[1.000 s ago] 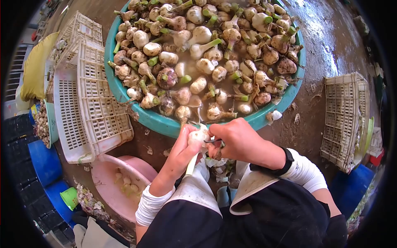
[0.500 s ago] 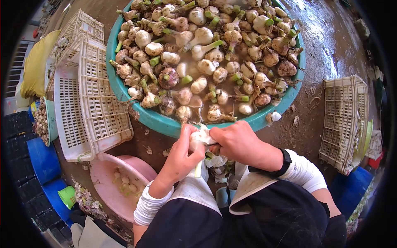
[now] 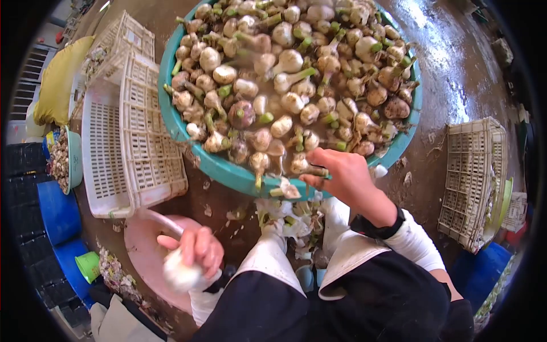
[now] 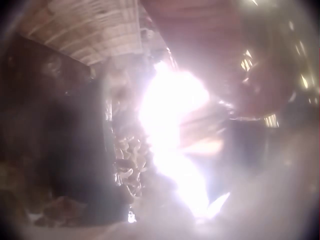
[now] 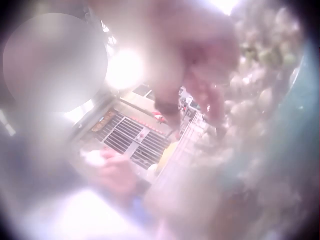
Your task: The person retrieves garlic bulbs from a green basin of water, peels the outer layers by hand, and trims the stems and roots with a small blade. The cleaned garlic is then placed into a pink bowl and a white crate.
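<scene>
In the head view, my left hand (image 3: 200, 249) holds a peeled white garlic bulb (image 3: 181, 275) above the pink basin (image 3: 149, 263); both are motion-blurred. My right hand (image 3: 347, 178) is over the near rim of the green tub (image 3: 228, 172), its fingers bent downward close to a muddy garlic bulb (image 3: 300, 164) with its stem on. Whether the right fingers grip anything, I cannot tell. A scrap of pale peel and stem (image 3: 288, 189) shows against the rim, left of the right fingertips. Glare and blur hide most of both wrist views.
Muddy garlic bulbs in brown water fill the tub. White plastic crates (image 3: 151, 131) stand at the left, and another crate (image 3: 473, 182) at the right. Peelings (image 3: 288, 219) lie between the white boots. Blue containers (image 3: 58, 212) and a small green bucket (image 3: 88, 267) sit far left.
Both hands were together at the garlic bulb before the tub, a thin dark blade showing at the right fingers. The left has swung down-left with the bulb; the right has moved right and slightly forward.
</scene>
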The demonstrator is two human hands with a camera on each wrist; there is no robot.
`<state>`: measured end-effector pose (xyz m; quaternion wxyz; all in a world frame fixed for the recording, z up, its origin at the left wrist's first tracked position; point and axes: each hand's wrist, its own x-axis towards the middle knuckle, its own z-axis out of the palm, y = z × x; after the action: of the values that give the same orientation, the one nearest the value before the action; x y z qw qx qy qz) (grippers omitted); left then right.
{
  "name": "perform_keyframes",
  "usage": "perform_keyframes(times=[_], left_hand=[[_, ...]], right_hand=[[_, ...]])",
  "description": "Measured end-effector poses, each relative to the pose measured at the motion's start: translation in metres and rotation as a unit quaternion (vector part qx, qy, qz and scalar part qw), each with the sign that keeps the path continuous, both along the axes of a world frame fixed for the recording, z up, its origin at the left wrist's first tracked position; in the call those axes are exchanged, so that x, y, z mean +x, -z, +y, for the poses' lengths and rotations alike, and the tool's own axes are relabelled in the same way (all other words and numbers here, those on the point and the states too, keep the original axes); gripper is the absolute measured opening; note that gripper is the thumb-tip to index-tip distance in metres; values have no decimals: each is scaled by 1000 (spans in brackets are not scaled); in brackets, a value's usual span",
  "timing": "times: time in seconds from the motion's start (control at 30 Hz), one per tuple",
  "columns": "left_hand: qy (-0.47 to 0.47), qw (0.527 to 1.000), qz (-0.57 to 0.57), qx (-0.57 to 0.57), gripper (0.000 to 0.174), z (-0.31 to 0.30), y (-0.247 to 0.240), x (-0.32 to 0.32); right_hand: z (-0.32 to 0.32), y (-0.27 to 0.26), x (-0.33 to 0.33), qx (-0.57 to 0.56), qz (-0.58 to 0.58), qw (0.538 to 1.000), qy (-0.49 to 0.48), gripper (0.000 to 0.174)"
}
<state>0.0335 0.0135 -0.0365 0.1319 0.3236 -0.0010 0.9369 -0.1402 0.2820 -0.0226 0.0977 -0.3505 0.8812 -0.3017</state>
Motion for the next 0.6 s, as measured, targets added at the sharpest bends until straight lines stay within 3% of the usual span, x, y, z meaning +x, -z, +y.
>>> perform_keyframes(times=[0.03,0.07,0.1,0.13,0.17,0.2,0.23,0.27,0.33,0.37,0.43,0.47,0.5,0.53,0.57,0.6], left_hand=[[-117,978,-166,-56,63,-3,-7,31],[-204,915,-323,-127,67,6,-12,40],[-248,866,-366,-233,65,14,-14,29],[-285,809,-325,-399,60,19,-14,14],[-317,747,-308,-497,50,29,-9,-1],[-359,606,-178,-688,43,25,5,-15],[-446,439,-36,-779,42,47,-26,-49],[-289,465,53,-835,68,44,-34,-56],[-357,443,121,-813,56,64,-19,-74],[-359,443,130,-811,56,63,-1,-75],[-299,611,-53,-732,44,64,36,-68],[-283,696,-170,-638,39,81,-9,-73],[-286,681,-193,-646,40,83,-14,-68],[-289,665,-217,-654,42,85,-16,-64],[-286,666,-216,-654,42,91,-24,-64],[-355,609,-178,-687,42,101,-33,-66]], right_hand=[[-7,12,-2,48,22,998,25,35],[-20,16,-9,229,-77,970,2,34],[-17,150,8,63,-251,965,37,30],[-20,82,2,160,-92,982,-42,20],[-14,110,-2,-21,-41,995,-93,16],[-14,80,-4,-26,-89,993,-71,11],[-14,53,-4,-12,-128,989,-67,9],[-12,37,-5,-40,-153,982,-101,9],[-8,7,-7,-147,-186,962,-132,13],[-8,1,-5,-149,-187,964,-120,13],[-7,-12,7,-149,-189,965,-102,13],[-10,-25,16,-160,-125,979,-20,10],[-11,-31,19,-168,-59,982,59,10],[-12,-26,19,-167,-57,982,61,10],[-14,-15,21,-166,-150,974,20,14],[-16,-5,25,-163,-242,956,-21,18]])
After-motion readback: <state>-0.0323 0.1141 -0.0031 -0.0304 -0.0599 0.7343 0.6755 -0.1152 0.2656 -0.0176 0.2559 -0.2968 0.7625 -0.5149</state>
